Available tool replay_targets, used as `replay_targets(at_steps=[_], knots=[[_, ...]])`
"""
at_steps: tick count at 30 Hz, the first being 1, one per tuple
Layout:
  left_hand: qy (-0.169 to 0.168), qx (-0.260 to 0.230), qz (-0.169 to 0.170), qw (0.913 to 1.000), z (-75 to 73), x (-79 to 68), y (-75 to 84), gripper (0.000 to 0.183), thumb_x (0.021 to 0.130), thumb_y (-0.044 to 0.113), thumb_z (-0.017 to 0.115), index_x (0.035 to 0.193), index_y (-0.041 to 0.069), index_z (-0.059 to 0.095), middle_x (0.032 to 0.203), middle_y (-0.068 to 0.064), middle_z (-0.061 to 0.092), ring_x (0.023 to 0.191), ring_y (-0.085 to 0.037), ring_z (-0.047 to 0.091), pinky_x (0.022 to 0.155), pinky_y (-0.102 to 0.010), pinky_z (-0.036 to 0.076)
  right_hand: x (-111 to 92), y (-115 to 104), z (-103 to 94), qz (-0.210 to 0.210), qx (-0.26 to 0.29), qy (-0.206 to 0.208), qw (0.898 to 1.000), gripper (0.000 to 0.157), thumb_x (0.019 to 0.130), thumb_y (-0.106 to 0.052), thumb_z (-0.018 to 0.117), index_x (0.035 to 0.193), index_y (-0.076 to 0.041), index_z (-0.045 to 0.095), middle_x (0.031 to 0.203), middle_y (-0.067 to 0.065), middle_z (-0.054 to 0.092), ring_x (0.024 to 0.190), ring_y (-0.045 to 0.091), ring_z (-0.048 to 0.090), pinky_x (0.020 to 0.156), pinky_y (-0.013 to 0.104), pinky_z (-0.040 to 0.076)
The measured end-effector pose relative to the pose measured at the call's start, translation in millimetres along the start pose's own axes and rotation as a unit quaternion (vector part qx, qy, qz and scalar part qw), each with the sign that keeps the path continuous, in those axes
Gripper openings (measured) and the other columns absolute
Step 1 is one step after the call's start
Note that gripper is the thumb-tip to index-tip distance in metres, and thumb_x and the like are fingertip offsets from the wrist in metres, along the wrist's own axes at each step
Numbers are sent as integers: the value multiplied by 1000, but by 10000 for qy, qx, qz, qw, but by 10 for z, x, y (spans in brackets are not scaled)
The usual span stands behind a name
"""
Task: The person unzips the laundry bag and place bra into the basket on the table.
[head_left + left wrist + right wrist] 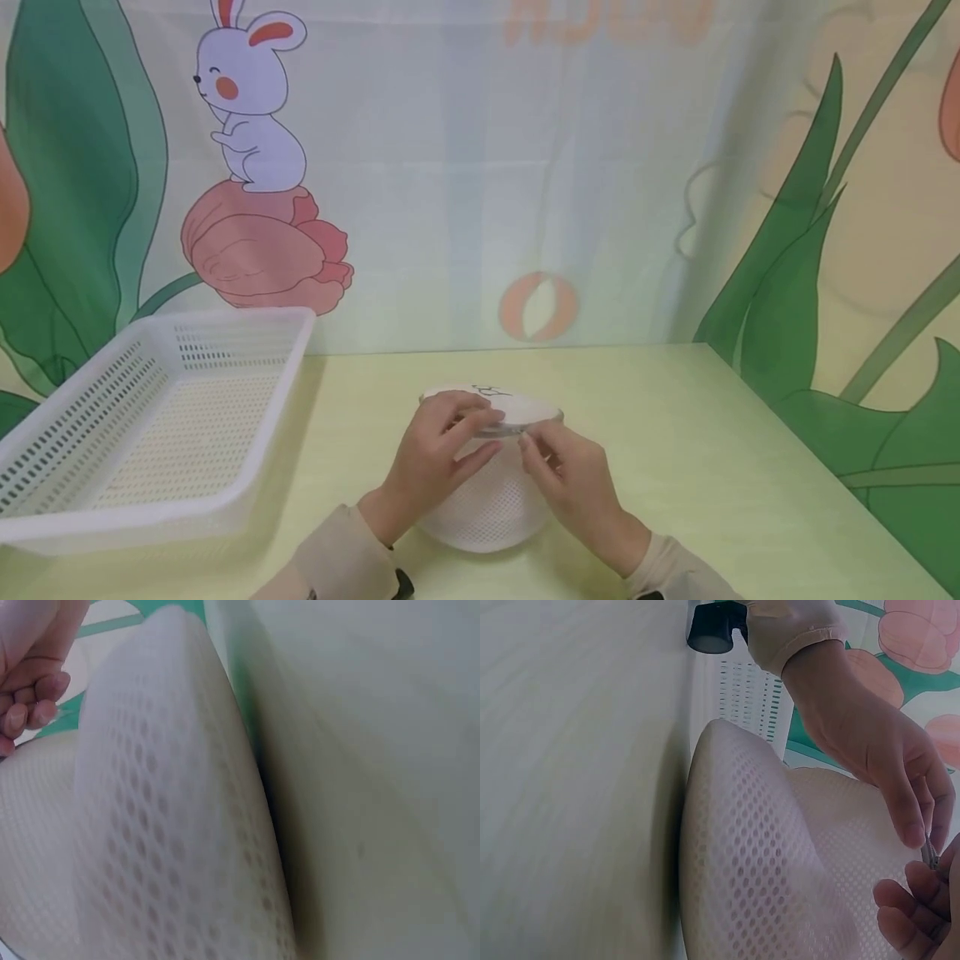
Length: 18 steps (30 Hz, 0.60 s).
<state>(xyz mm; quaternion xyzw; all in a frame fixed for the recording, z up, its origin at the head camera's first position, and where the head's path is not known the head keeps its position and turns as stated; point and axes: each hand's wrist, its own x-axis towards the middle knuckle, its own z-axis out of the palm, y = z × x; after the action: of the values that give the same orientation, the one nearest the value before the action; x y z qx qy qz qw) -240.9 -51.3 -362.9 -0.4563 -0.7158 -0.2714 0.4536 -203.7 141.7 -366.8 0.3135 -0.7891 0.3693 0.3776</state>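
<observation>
Beyond beige fabric sleeves (341, 552), pinching with left grip (431, 454) and right grip (576, 477) a round white mesh bag (487, 512) by its grey, crosswise rim (506, 432).

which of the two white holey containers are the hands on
The round mesh bag, with the left hand and right hand at its upper edge; the rectangular basket stands apart at the left, untouched.

Behind the pale yellow-green worktop (712, 500) hung a light backdrop (405, 125) printed with a white rabbit (258, 125) on a pink flower (258, 246) and large green leaves (787, 292) either side.
</observation>
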Motion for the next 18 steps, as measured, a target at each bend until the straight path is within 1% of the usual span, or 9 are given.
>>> replay_targets(at_steps=[2, 4, 9, 13, 18], knots=[[44, 9, -17, 10000, 14, 5, 16, 26, 82, 20, 77, 103, 10, 67, 103, -9, 62, 92, -23, 61, 87, -36, 52, 0, -5, 1, -58, 4, -5, 10000, 10, 83, 3, 62, 81, -7, 59, 66, -3, 62, 58, 1, 58, 50, 9, 46], [86, 12, -5, 10000, 22, 5, 21, 24, 81, 19, 77, 101, 10, 67, 102, -9, 62, 92, -23, 61, 87, -36, 52, 5, -19, 1, -180, -28, 33, 9998, 11, 82, 3, 61, 81, -7, 59, 66, -3, 62, 58, 2, 58, 50, 9, 46], [237, 76, 42, 9997, 34, -6, 24, 17, 88, 22, 71, 98, 9, 67, 101, -9, 62, 90, -23, 61, 84, -37, 52, 8, -38, 9, -334, -162, 80, 9993, 10, 82, 2, 61, 80, -8, 60, 67, -3, 62, 58, 2, 57, 50, 9, 45], [226, 64, 34, 9997, 41, -14, 28, 15, 90, 22, 69, 96, 8, 66, 102, -9, 62, 91, -23, 62, 84, -36, 53, -1, -43, 18, -378, -196, 91, 9991, 9, 81, 0, 61, 80, -9, 60, 66, -4, 61, 58, 1, 55, 50, 9, 44], [158, 24, 119, 9998, 50, -36, 19, 14, 90, 19, 69, 94, 5, 66, 103, -8, 65, 95, -23, 63, 87, -33, 53, -13, -42, 25, -451, -228, 101, 9987, 10, 81, 0, 60, 79, -10, 60, 65, -5, 60, 58, 0, 53, 49, 9, 42]])
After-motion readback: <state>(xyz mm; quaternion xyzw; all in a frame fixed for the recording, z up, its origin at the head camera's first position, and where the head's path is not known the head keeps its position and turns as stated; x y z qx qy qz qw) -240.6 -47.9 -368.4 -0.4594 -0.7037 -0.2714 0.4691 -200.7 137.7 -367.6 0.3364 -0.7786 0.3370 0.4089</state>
